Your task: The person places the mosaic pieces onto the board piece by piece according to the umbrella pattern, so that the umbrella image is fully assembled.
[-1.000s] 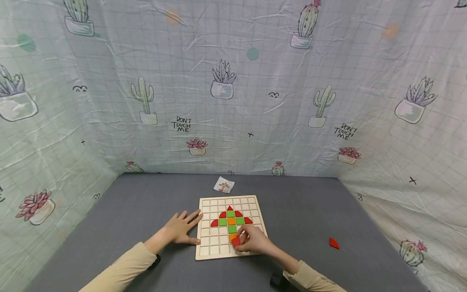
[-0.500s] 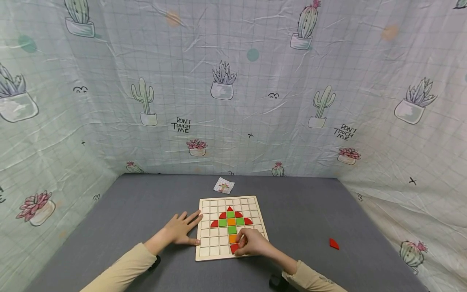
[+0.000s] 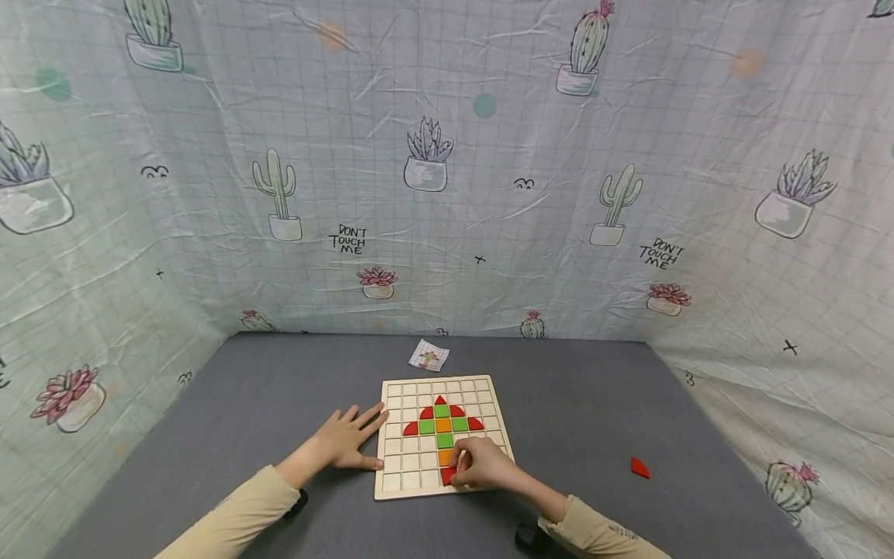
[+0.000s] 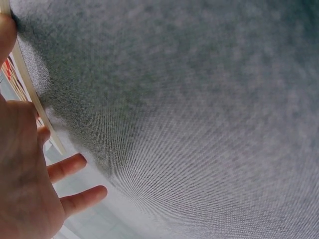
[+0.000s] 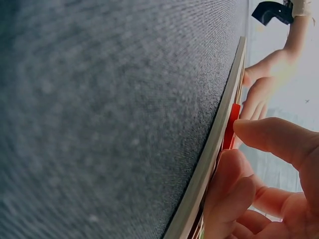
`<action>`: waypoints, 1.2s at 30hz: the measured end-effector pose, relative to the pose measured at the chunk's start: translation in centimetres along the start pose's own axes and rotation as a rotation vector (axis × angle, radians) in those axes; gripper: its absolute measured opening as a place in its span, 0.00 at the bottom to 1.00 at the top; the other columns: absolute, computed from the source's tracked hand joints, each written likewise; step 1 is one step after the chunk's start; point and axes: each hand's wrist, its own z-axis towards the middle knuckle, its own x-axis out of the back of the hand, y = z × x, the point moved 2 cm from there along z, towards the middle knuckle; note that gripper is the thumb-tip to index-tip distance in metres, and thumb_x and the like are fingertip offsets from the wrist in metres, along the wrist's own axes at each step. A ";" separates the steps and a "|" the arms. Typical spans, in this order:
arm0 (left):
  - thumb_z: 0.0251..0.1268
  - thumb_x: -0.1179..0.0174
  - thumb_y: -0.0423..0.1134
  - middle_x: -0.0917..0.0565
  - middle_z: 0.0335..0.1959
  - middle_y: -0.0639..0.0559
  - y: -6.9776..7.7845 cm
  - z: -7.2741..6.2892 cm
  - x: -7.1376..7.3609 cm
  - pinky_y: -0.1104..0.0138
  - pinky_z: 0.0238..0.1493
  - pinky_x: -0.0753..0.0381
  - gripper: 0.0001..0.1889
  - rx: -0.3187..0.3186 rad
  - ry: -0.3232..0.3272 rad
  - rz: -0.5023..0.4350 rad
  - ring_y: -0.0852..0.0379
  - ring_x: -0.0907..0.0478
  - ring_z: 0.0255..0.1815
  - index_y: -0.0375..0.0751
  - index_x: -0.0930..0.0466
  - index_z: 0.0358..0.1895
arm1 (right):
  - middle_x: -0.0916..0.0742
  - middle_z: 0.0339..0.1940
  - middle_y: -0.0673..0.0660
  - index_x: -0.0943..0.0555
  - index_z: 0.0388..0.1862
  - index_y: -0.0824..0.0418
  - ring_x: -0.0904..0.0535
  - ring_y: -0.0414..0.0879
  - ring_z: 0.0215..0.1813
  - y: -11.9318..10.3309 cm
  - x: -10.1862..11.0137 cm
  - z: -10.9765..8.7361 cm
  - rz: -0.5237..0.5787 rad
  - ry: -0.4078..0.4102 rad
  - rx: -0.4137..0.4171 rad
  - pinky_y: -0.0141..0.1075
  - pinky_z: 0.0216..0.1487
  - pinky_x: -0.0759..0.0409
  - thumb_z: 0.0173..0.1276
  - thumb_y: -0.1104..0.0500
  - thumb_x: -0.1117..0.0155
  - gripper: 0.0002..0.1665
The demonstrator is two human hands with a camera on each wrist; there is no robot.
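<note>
A square wooden grid board (image 3: pixel 408 483) lies on the grey table, with green, orange and red tiles forming a tree-like shape in its cells. My right hand (image 3: pixel 485 463) is over the board's lower right. Its thumb and fingers pinch a red tile (image 3: pixel 447 476) in the bottom row, just below an orange tile (image 3: pixel 445 457). In the right wrist view the thumb is against one end of this red tile (image 5: pixel 231 127), which sits a little proud of the rim. My left hand (image 3: pixel 344 439) spreads its fingers, with thumb and fingertips touching the board's left edge.
Behind the board lies a small paper card (image 3: pixel 429 355) with a printed pattern. A loose red quarter-circle tile (image 3: pixel 639 467) is on the table at the right. A patterned cloth (image 3: pixel 447 256) hangs round the back and sides.
The red tile went from tilted over the lower cells to lying in the bottom row, uncovering the orange tile above. My right hand moved slightly with it; the left stayed put.
</note>
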 end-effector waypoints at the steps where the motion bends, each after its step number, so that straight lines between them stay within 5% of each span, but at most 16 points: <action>1: 0.49 0.50 0.69 0.45 0.70 0.50 0.0 0.0 0.0 0.43 0.58 0.42 0.45 0.001 0.000 -0.001 0.38 0.42 0.65 0.47 0.47 0.69 | 0.20 0.14 0.53 0.23 0.25 0.65 0.32 0.32 0.16 0.0 0.0 0.0 0.000 0.000 -0.002 0.26 0.21 0.34 0.43 0.67 0.32 0.09; 27: 0.49 0.50 0.69 0.46 0.70 0.51 0.0 -0.1 0.2 0.43 0.58 0.42 0.46 0.016 -0.019 0.000 0.38 0.43 0.65 0.48 0.48 0.69 | 0.20 0.13 0.53 0.22 0.25 0.64 0.32 0.32 0.16 0.1 -0.2 0.6 -0.011 0.000 -0.004 0.25 0.19 0.34 0.42 0.66 0.30 0.10; 36: 0.49 0.50 0.69 0.45 0.70 0.51 0.1 0.0 0.1 0.43 0.57 0.41 0.45 0.009 -0.006 0.017 0.38 0.42 0.65 0.48 0.47 0.69 | 0.18 0.18 0.55 0.22 0.32 0.64 0.28 0.37 0.16 1.3 2.5 -0.7 0.074 -0.044 0.008 0.27 0.18 0.32 0.51 0.62 0.34 0.09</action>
